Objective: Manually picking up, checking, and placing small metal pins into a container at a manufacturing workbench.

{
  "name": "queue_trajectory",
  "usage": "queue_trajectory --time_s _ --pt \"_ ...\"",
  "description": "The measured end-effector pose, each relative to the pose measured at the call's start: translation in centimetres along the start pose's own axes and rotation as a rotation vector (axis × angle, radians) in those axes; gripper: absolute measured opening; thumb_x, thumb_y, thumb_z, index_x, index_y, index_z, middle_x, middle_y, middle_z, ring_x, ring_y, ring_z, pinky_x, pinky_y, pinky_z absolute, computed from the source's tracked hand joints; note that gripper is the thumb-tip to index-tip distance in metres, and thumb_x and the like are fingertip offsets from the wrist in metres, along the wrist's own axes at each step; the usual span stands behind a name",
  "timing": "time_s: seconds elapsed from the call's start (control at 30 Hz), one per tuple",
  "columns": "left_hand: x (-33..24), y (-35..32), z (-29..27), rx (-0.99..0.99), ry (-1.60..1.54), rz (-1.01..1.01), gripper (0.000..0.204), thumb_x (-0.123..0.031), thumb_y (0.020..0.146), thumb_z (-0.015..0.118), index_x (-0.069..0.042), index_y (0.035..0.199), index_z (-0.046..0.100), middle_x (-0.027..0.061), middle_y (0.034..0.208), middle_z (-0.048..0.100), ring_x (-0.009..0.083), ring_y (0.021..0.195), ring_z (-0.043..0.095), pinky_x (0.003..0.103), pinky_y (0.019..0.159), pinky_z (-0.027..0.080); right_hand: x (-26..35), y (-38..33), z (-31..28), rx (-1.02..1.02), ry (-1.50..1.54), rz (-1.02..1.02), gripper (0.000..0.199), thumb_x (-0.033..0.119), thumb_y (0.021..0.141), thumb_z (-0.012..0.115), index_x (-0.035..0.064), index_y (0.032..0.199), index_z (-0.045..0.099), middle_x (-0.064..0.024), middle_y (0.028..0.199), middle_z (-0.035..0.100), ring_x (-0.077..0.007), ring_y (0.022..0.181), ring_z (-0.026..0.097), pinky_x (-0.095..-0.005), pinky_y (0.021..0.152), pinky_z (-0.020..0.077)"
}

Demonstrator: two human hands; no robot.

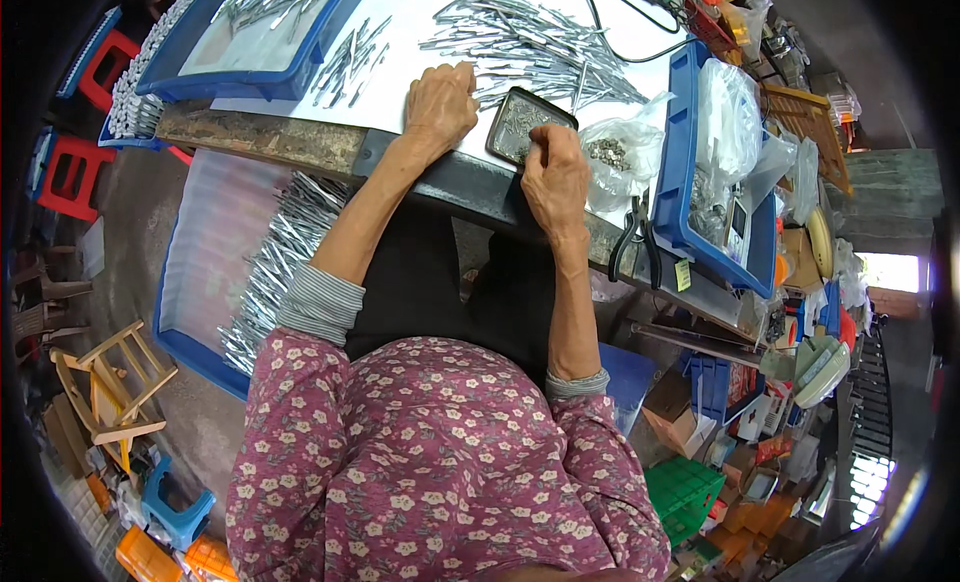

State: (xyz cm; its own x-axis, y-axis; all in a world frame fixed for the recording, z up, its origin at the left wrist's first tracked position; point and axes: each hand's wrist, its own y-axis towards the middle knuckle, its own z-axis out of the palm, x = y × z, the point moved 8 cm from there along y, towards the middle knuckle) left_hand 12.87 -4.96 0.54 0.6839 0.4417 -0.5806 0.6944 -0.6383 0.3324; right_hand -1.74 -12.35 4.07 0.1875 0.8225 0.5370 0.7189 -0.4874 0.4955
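My left hand (441, 104) rests closed on the white-covered work surface, beside a heap of thin silvery metal rods (530, 42). Whatever its curled fingers may hold is hidden. My right hand (556, 177) reaches over the near right corner of a small dark-rimmed tray (497, 132) with tiny metal parts in it. Its fingers are pinched together, and anything between them is too small or covered to make out. To its right lies a clear plastic bag (605, 187) of small metal pieces. A smaller group of rods (352, 62) lies to the left.
Black-handled pliers (636, 244) lie at the table's front edge. Blue bins stand on the table, one (292, 83) at left with rods, another (675, 172) at right with plastic bags. Below left, a blue-rimmed tray (205, 370) holds many rods. A black cable (620, 55) curves at the back.
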Motion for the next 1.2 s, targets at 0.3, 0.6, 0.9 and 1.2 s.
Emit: queue_trajectory --time_s 0.3,0.6,0.9,1.2 --pt "1.0 -0.3 -0.7 -0.072 -0.188 -0.114 0.019 -0.005 0.067 0.055 -0.004 0.086 0.060 0.0176 0.083 0.061 0.0327 0.082 0.057 0.042 0.077 0.044 -0.1 1.0 2.1 0.057 -0.088 -0.073 0.009 0.000 0.070 0.057 0.0009 0.076 0.050 -0.0174 0.075 0.052 -0.0359 0.070 0.053 -0.0435 0.061 0.0416" --pt "0.7 -0.4 -0.6 -0.085 -0.143 -0.051 0.022 -0.006 0.073 0.056 -0.005 0.094 0.062 0.0171 0.089 0.058 0.0320 0.088 0.054 0.039 0.080 0.043 -1.0 1.3 3.0 0.035 -0.178 -0.072 0.009 0.008 0.076 0.054 -0.0010 0.077 0.054 -0.0203 0.069 0.055 -0.0377 0.066 0.055 -0.0436 0.061 0.0434" --pt "-0.3 -0.7 -2.7 -0.263 -0.304 0.032 0.016 -0.009 0.076 0.054 -0.002 0.090 0.057 0.0161 0.086 0.057 0.0314 0.085 0.054 0.039 0.077 0.042 -0.1 1.3 2.8 0.054 -0.169 -0.166 0.011 0.007 0.075 0.052 -0.0021 0.076 0.048 -0.0212 0.069 0.054 -0.0394 0.064 0.054 -0.0449 0.056 0.0421" --pt "-4.0 -2.2 -1.0 -0.043 -0.825 -0.077 0.013 -0.006 0.079 0.050 0.002 0.089 0.052 0.0124 0.078 0.058 0.0202 0.072 0.057 0.031 0.065 0.046 0.3 0.7 0.1 -0.014 0.066 -0.023 0.005 0.003 0.076 0.050 -0.0017 0.078 0.049 -0.0196 0.070 0.053 -0.0369 0.064 0.054 -0.0433 0.057 0.0416"
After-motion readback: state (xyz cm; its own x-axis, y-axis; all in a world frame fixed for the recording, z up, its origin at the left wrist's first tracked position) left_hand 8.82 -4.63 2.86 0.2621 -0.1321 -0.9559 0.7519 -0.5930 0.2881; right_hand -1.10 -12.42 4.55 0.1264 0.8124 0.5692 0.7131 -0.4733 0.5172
